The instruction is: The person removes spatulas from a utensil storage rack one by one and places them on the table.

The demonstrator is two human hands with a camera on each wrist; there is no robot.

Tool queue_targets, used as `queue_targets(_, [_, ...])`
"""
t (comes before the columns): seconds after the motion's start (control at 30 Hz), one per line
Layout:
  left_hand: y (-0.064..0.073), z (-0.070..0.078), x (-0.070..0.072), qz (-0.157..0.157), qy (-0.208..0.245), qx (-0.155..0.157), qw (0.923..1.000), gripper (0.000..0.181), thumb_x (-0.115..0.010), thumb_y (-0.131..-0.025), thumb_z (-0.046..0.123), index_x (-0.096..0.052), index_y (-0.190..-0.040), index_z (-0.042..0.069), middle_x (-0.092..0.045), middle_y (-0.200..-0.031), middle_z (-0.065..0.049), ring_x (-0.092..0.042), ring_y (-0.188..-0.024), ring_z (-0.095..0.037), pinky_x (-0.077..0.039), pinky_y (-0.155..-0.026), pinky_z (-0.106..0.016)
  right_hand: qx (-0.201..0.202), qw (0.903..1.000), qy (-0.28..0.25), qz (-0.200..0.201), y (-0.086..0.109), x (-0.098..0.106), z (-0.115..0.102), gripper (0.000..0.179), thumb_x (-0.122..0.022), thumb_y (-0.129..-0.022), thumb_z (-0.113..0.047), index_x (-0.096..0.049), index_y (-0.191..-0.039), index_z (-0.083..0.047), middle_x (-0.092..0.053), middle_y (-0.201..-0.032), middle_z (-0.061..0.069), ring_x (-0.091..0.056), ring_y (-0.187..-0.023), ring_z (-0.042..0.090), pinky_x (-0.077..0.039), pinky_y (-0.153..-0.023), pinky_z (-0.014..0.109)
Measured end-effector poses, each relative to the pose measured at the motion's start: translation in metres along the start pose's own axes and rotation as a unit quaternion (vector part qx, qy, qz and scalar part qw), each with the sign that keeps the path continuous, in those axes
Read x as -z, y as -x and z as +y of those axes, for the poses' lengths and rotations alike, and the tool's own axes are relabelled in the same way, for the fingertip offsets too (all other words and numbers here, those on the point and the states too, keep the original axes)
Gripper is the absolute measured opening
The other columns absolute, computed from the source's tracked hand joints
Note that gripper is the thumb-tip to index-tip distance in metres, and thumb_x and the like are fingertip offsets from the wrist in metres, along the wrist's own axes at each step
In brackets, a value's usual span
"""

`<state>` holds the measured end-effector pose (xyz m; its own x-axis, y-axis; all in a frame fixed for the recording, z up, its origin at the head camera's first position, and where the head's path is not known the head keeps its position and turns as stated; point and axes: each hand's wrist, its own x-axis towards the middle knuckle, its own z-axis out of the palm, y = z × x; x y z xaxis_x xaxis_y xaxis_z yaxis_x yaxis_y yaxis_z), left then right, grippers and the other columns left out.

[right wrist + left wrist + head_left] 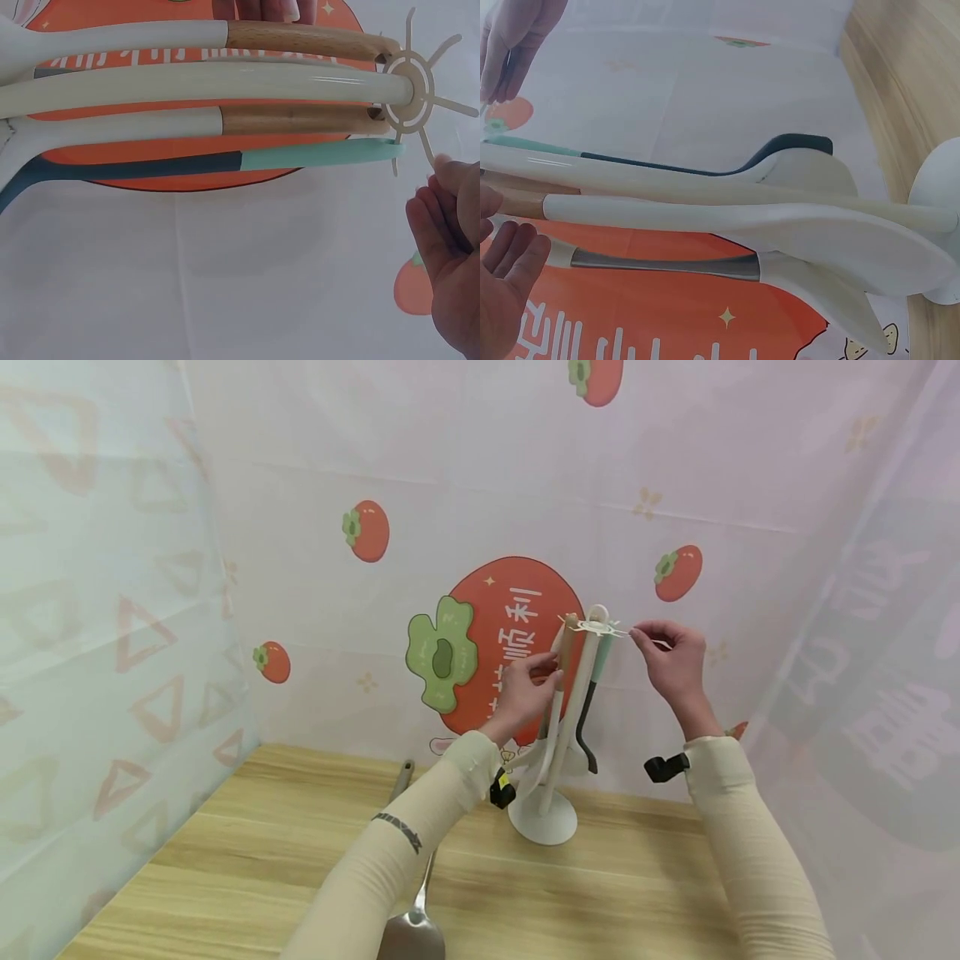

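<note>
Fingers of the right hand (675, 660): thumb and index fingertip together, pinching the outer end of one hook (426, 145); remaining fingers bent beneath. Fingers of the left hand (528, 689): thumb and index apart, others loosely bent, just beside the wooden grip of a white spoon (780, 225). Contact there: cannot tell.

Beside the right fingertips, toward the left hand: hook ring (598, 627), hooks radiating, at the top of a cream pole (573, 718). Pole tilted, between the two hands. Below both sets of fingers: round white base (543, 828) of the same stand, on the wooden table (615, 877).

Hanging between the hands, from the ring: white spoon, nearest the left fingers; second wooden grip (300, 118), on the pole's other side; mint grip (322, 154) with dark shaft, nearest the right fingers. Close by the left fingertips: grey shaft (667, 262) with pale ends.

Behind the wrists: cream sleeves (742, 827), one black wrist camera (667, 767) at each cuff.

Well below the left fingers, near that forearm: steel utensil head (412, 937); grey handle end (405, 772) farther up. Same tool or two: cannot tell, sleeve in front.

Beyond the fingers: pale cloth (480, 443), red fruit prints.
</note>
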<state>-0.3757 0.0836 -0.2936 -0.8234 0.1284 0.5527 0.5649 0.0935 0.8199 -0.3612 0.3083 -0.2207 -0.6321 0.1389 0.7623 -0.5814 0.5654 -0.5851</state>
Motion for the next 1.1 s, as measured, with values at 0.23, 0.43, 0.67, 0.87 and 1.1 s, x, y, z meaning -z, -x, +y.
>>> queue_targets(0.23, [-0.001,0.000,-0.007,-0.010,0.003,-0.016,0.9998,0.037,-0.067,-0.099,0.012,-0.065,-0.135,0.002,-0.071,-0.119,-0.015,-0.070,-0.107,-0.022,-0.058,-0.090,-0.029,0.003,0.9999,-0.010,-0.011,0.009,0.004,-0.032,0.017,-0.071,-0.094,-0.004,-0.074,-0.102,0.011,-0.073,-0.088,0.002,-0.064,-0.082,-0.004,-0.051,-0.074,0.007])
queue_targets(0.43, [-0.002,0.000,-0.008,-0.011,0.003,-0.015,0.9998,0.039,-0.067,-0.099,0.011,-0.063,-0.136,0.001,-0.071,-0.119,-0.015,-0.070,-0.107,-0.023,-0.059,-0.089,-0.029,0.006,0.9997,-0.008,-0.022,0.010,0.006,-0.040,0.017,-0.071,-0.093,-0.002,-0.074,-0.101,0.013,-0.074,-0.087,0.004,-0.064,-0.081,-0.003,-0.051,-0.075,0.007])
queue_targets(0.67, [-0.001,0.002,-0.008,-0.018,0.010,-0.009,0.9998,0.042,-0.064,-0.100,0.011,-0.059,-0.141,0.003,-0.069,-0.125,-0.016,-0.069,-0.111,-0.023,-0.059,-0.089,-0.029,0.010,0.9994,-0.008,-0.032,0.010,0.008,-0.042,0.017,-0.070,-0.093,-0.001,-0.073,-0.100,0.014,-0.074,-0.085,0.003,-0.063,-0.079,-0.003,-0.051,-0.074,0.008])
queue_targets(0.87, [0.000,0.006,-0.005,-0.020,0.004,-0.005,0.9998,0.041,-0.064,-0.101,0.010,-0.058,-0.141,0.002,-0.069,-0.127,-0.016,-0.068,-0.111,-0.025,-0.059,-0.089,-0.031,0.008,0.9991,-0.002,-0.041,0.008,0.010,-0.044,0.017,-0.070,-0.094,-0.002,-0.073,-0.101,0.014,-0.072,-0.084,0.002,-0.063,-0.078,-0.002,-0.051,-0.074,0.008])
queue_targets(1.1, [0.001,0.007,-0.001,-0.024,0.003,0.002,0.9997,0.041,-0.064,-0.100,0.009,-0.059,-0.140,0.001,-0.069,-0.128,-0.017,-0.069,-0.112,-0.024,-0.059,-0.089,-0.031,0.011,0.9975,0.010,-0.069,0.006,0.012,-0.045,0.016,-0.068,-0.095,0.000,-0.071,-0.099,0.015,-0.071,-0.087,0.023,-0.065,-0.073,-0.001,-0.050,-0.069,0.008])
